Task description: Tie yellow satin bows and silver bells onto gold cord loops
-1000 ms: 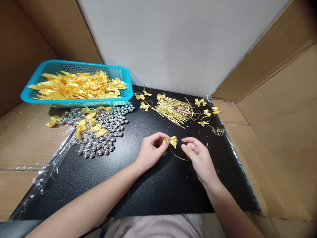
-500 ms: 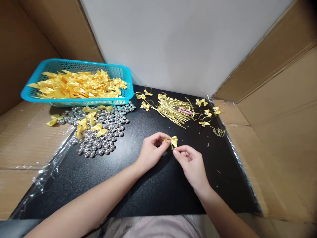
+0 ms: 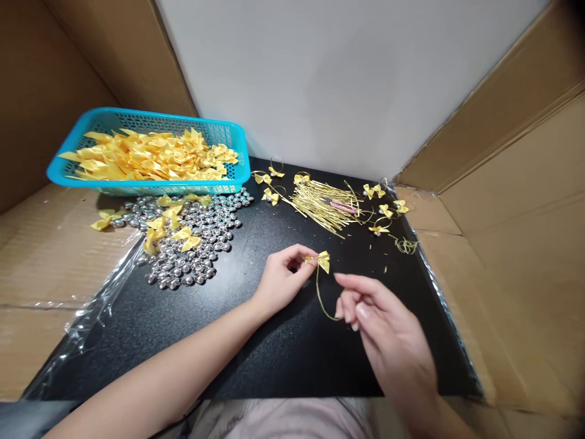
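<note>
My left hand pinches a small yellow ribbon bow between thumb and fingertips, above the middle of the black table. From the bow a thin gold tie curves down and right. My right hand is to the right of the bow, slightly blurred. Its index finger is stretched out, the other fingers are loosely bent, and the thumb is apart from the index fingertip. The tie's far end reaches the bent fingertips; no clear grip on it shows.
A blue basket of yellow bows stands at the back left. Before it lie silver beads with loose bows on top. At the back are gold ties, a pink-handled tool and finished-looking bows. Cardboard flanks the table.
My right hand has moved away from the bow, right and toward me, and its pinch has loosened. More of the gold tie now shows below the bow. My left hand keeps its hold.
</note>
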A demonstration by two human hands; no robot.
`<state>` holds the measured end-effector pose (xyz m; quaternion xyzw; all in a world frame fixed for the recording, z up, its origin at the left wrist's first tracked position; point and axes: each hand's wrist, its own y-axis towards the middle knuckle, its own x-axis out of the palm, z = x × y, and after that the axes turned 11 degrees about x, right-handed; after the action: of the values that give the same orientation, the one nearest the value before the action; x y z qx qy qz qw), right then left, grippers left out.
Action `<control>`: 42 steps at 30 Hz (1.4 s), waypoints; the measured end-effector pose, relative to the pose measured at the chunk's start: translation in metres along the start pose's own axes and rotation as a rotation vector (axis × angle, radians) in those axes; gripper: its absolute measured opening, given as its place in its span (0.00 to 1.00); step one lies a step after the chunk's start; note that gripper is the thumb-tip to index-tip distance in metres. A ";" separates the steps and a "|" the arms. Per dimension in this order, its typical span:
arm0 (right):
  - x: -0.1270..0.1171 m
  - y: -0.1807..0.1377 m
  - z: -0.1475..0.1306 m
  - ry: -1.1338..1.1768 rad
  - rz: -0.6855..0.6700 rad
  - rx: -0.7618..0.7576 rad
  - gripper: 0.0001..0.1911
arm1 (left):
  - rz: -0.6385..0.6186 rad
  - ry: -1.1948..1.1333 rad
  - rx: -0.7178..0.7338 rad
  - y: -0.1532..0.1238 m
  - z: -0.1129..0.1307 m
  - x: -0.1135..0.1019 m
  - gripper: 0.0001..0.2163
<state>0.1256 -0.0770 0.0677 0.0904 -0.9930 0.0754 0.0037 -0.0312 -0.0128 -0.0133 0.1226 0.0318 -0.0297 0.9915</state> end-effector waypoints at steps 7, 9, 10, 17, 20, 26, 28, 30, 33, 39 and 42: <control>-0.002 -0.015 -0.045 0.241 -0.184 0.030 0.10 | 0.033 0.017 0.005 0.005 -0.004 0.001 0.07; 0.002 -0.014 -0.051 0.340 -0.198 0.045 0.08 | 0.033 0.012 0.005 0.006 -0.006 0.001 0.08; 0.004 -0.014 -0.053 0.377 -0.192 0.039 0.08 | 0.032 0.017 0.009 0.006 -0.007 0.001 0.08; 0.009 -0.011 -0.066 0.468 -0.126 -0.038 0.08 | 0.023 0.079 0.038 0.011 -0.008 0.001 0.08; 0.009 -0.012 -0.077 0.459 -0.087 -0.054 0.07 | 0.014 0.088 0.049 0.012 -0.007 0.001 0.09; 0.008 -0.009 -0.102 0.370 0.014 -0.133 0.08 | 0.007 0.090 0.071 0.013 -0.012 0.002 0.09; 0.008 -0.005 -0.107 0.271 0.034 -0.146 0.12 | 0.002 0.089 0.076 0.014 -0.014 0.002 0.09; 0.009 0.000 -0.112 0.213 0.050 -0.120 0.14 | -0.001 0.088 0.079 0.014 -0.015 0.002 0.08; 0.011 0.004 -0.120 0.234 0.069 -0.079 0.14 | -0.007 0.084 0.082 0.014 -0.016 0.002 0.08; 0.007 0.016 -0.130 0.209 0.062 -0.027 0.16 | -0.010 0.074 0.085 0.015 -0.014 0.002 0.08; -0.004 0.034 -0.128 0.210 0.060 -0.012 0.17 | -0.008 0.070 0.085 0.015 -0.014 0.002 0.08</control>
<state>0.1226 -0.0237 0.1894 0.0521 -0.9899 0.0786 0.1058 -0.0293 0.0049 -0.0230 0.1653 0.0656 -0.0305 0.9836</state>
